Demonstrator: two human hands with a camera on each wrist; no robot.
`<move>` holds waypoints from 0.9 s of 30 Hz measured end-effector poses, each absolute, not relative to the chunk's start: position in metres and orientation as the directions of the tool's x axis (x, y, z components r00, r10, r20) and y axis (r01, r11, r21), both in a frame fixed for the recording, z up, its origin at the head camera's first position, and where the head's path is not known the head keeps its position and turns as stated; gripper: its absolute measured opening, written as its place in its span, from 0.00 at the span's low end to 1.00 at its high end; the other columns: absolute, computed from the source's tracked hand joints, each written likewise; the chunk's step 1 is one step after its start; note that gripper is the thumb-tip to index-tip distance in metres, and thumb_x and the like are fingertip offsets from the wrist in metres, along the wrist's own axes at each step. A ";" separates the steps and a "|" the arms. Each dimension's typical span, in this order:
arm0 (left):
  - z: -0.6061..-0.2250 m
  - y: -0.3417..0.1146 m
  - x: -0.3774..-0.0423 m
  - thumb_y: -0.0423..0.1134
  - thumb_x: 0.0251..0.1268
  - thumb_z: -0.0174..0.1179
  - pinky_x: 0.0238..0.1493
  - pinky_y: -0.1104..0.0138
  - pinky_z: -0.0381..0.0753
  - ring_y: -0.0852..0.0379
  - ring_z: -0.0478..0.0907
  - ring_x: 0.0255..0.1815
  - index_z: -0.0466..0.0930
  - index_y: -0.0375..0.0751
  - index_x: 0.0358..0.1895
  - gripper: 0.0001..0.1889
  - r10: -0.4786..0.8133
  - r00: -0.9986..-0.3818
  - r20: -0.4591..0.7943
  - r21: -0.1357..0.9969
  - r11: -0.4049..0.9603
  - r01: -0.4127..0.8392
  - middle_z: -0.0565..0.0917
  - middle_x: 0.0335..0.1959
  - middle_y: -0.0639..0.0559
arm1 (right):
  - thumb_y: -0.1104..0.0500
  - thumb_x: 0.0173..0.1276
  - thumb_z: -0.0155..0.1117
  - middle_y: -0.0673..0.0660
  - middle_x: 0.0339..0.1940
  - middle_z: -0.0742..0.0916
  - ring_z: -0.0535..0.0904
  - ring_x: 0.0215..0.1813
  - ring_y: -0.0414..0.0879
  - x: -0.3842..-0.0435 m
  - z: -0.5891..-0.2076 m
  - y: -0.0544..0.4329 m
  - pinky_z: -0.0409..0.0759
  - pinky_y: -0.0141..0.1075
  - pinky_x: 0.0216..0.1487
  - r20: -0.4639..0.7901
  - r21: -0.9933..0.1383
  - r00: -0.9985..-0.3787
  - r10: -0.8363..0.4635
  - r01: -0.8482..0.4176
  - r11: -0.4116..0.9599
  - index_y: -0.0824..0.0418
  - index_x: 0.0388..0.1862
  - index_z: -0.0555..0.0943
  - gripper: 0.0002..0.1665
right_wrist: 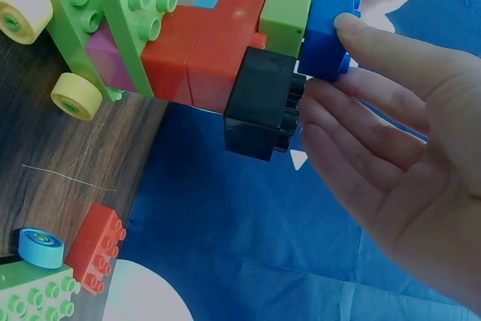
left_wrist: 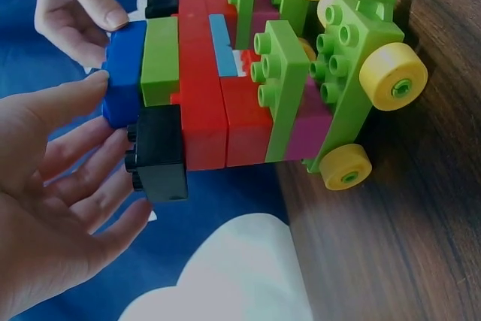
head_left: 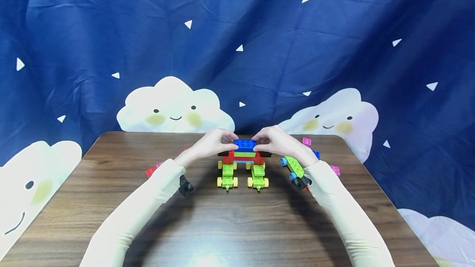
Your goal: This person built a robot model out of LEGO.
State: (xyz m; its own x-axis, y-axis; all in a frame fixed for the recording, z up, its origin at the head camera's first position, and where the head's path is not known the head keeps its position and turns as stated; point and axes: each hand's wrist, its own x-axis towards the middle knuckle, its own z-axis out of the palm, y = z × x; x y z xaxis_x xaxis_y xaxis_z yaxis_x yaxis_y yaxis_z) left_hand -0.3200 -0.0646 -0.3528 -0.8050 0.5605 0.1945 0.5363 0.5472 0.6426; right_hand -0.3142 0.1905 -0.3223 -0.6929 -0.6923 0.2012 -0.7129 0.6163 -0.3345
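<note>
A block-built model stands on the table, with a blue brick (head_left: 245, 145) on top. My left hand (head_left: 209, 145) pinches the blue brick at its left end, thumb on the near side. At the other end my right hand (head_left: 278, 141) grips the same brick between thumb and fingers. Below it come a lime green brick (left_wrist: 160, 62) and stacked red bricks (left_wrist: 201, 95). A black brick (left_wrist: 161, 154) juts out on the left side, and another black brick (right_wrist: 259, 103) on the right. Two green wheeled bases (head_left: 227, 172) with yellow wheels carry the model.
Right of the model lies a green base (head_left: 295, 165) with blue wheels, near a red brick (right_wrist: 95, 248), a blue brick (head_left: 316, 154) and pink bricks (head_left: 335, 170). A red brick (head_left: 150, 171) lies at left. Behind the wooden table (head_left: 208, 221) hangs a blue cloth (head_left: 259, 65).
</note>
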 end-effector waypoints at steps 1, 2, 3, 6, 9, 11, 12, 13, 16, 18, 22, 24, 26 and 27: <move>-0.353 -0.064 -0.320 0.45 0.64 0.66 0.55 0.60 0.83 0.52 0.84 0.49 0.84 0.40 0.53 0.18 0.559 -0.806 0.194 0.645 0.547 0.534 0.88 0.47 0.47 | 0.57 0.62 0.73 0.59 0.39 0.90 0.85 0.36 0.44 -0.314 -0.322 0.191 0.86 0.41 0.43 0.201 -0.331 -0.689 -0.697 -0.717 0.613 0.66 0.47 0.87 0.17; -0.353 -0.064 -0.320 0.45 0.64 0.66 0.55 0.60 0.84 0.53 0.84 0.48 0.84 0.40 0.53 0.17 0.556 -0.809 0.191 0.650 0.546 0.528 0.88 0.47 0.47 | 0.57 0.62 0.72 0.60 0.39 0.90 0.85 0.36 0.44 -0.315 -0.322 0.191 0.86 0.41 0.43 0.202 -0.327 -0.683 -0.702 -0.723 0.609 0.66 0.47 0.87 0.17; -0.353 -0.064 -0.320 0.45 0.64 0.67 0.54 0.61 0.84 0.53 0.84 0.48 0.84 0.40 0.52 0.17 0.554 -0.811 0.190 0.653 0.545 0.526 0.89 0.46 0.47 | 0.57 0.63 0.72 0.59 0.39 0.90 0.85 0.36 0.44 -0.315 -0.322 0.191 0.86 0.41 0.43 0.204 -0.322 -0.676 -0.708 -0.729 0.603 0.66 0.47 0.87 0.17; -0.353 -0.063 -0.319 0.44 0.63 0.67 0.52 0.62 0.84 0.53 0.84 0.46 0.85 0.39 0.51 0.16 0.547 -0.814 0.193 0.658 0.543 0.521 0.89 0.44 0.47 | 0.58 0.64 0.71 0.59 0.38 0.90 0.86 0.36 0.44 -0.317 -0.322 0.192 0.86 0.40 0.42 0.203 -0.310 -0.657 -0.726 -0.747 0.588 0.67 0.47 0.87 0.16; -0.354 -0.063 -0.320 0.43 0.62 0.68 0.50 0.63 0.85 0.53 0.85 0.44 0.85 0.39 0.50 0.16 0.540 -0.819 0.195 0.666 0.540 0.515 0.89 0.43 0.46 | 0.58 0.64 0.70 0.60 0.38 0.90 0.86 0.36 0.44 -0.318 -0.321 0.193 0.87 0.40 0.43 0.200 -0.310 -0.651 -0.732 -0.751 0.583 0.67 0.48 0.87 0.16; -0.354 -0.062 -0.320 0.43 0.62 0.69 0.50 0.63 0.85 0.53 0.85 0.44 0.85 0.39 0.50 0.16 0.539 -0.818 0.199 0.669 0.536 0.515 0.89 0.43 0.46 | 0.58 0.64 0.71 0.60 0.39 0.90 0.86 0.36 0.44 -0.318 -0.320 0.193 0.87 0.40 0.44 0.196 -0.314 -0.658 -0.727 -0.744 0.589 0.67 0.48 0.87 0.16; -0.354 -0.062 -0.320 0.43 0.62 0.69 0.51 0.62 0.85 0.53 0.85 0.44 0.85 0.38 0.50 0.16 0.541 -0.817 0.200 0.668 0.534 0.517 0.89 0.43 0.46 | 0.58 0.64 0.71 0.59 0.39 0.90 0.86 0.36 0.44 -0.318 -0.320 0.193 0.87 0.40 0.44 0.197 -0.312 -0.662 -0.724 -0.742 0.593 0.67 0.47 0.87 0.16; -0.354 -0.061 -0.321 0.43 0.61 0.69 0.52 0.62 0.85 0.53 0.86 0.44 0.85 0.38 0.50 0.17 0.542 -0.816 0.199 0.670 0.533 0.517 0.89 0.44 0.45 | 0.58 0.64 0.71 0.59 0.38 0.90 0.86 0.36 0.44 -0.318 -0.320 0.193 0.87 0.40 0.44 0.199 -0.311 -0.665 -0.720 -0.739 0.597 0.67 0.47 0.87 0.16; -0.354 -0.062 -0.322 0.43 0.61 0.69 0.53 0.61 0.84 0.53 0.86 0.45 0.85 0.37 0.50 0.17 0.542 -0.819 0.189 0.673 0.535 0.510 0.89 0.44 0.45 | 0.58 0.63 0.72 0.59 0.37 0.90 0.85 0.35 0.44 -0.317 -0.320 0.191 0.86 0.38 0.40 0.211 -0.298 -0.666 -0.715 -0.741 0.602 0.67 0.46 0.87 0.16; -0.353 -0.062 -0.323 0.43 0.61 0.69 0.53 0.61 0.84 0.52 0.86 0.45 0.86 0.38 0.50 0.17 0.538 -0.824 0.180 0.672 0.544 0.502 0.90 0.44 0.45 | 0.59 0.62 0.72 0.59 0.36 0.90 0.84 0.33 0.43 -0.316 -0.321 0.189 0.85 0.35 0.37 0.221 -0.287 -0.662 -0.716 -0.746 0.601 0.67 0.46 0.88 0.16; -0.352 -0.063 -0.324 0.43 0.60 0.70 0.54 0.60 0.84 0.52 0.86 0.45 0.86 0.38 0.49 0.17 0.534 -0.828 0.171 0.670 0.552 0.495 0.90 0.44 0.45 | 0.59 0.61 0.73 0.60 0.34 0.90 0.81 0.31 0.43 -0.314 -0.321 0.186 0.81 0.30 0.33 0.228 -0.289 -0.669 -0.708 -0.741 0.607 0.68 0.46 0.88 0.17; -0.352 -0.063 -0.324 0.43 0.60 0.70 0.53 0.60 0.84 0.52 0.86 0.45 0.86 0.38 0.49 0.17 0.536 -0.827 0.172 0.669 0.553 0.497 0.90 0.44 0.45 | 0.59 0.60 0.74 0.60 0.34 0.90 0.81 0.30 0.42 -0.314 -0.320 0.186 0.80 0.29 0.33 0.225 -0.296 -0.675 -0.702 -0.734 0.611 0.68 0.46 0.88 0.17; -0.352 -0.062 -0.324 0.43 0.60 0.70 0.53 0.60 0.84 0.52 0.86 0.45 0.86 0.38 0.49 0.17 0.539 -0.825 0.173 0.668 0.551 0.500 0.90 0.44 0.45 | 0.59 0.60 0.74 0.60 0.34 0.90 0.81 0.30 0.42 -0.314 -0.320 0.186 0.80 0.29 0.33 0.221 -0.300 -0.680 -0.699 -0.729 0.615 0.68 0.46 0.88 0.17; -0.352 -0.062 -0.324 0.43 0.60 0.70 0.53 0.60 0.84 0.52 0.86 0.45 0.86 0.37 0.49 0.17 0.541 -0.822 0.177 0.667 0.549 0.504 0.90 0.44 0.45 | 0.59 0.60 0.74 0.60 0.34 0.90 0.81 0.30 0.43 -0.314 -0.320 0.186 0.81 0.29 0.33 0.218 -0.301 -0.681 -0.699 -0.728 0.616 0.68 0.46 0.87 0.17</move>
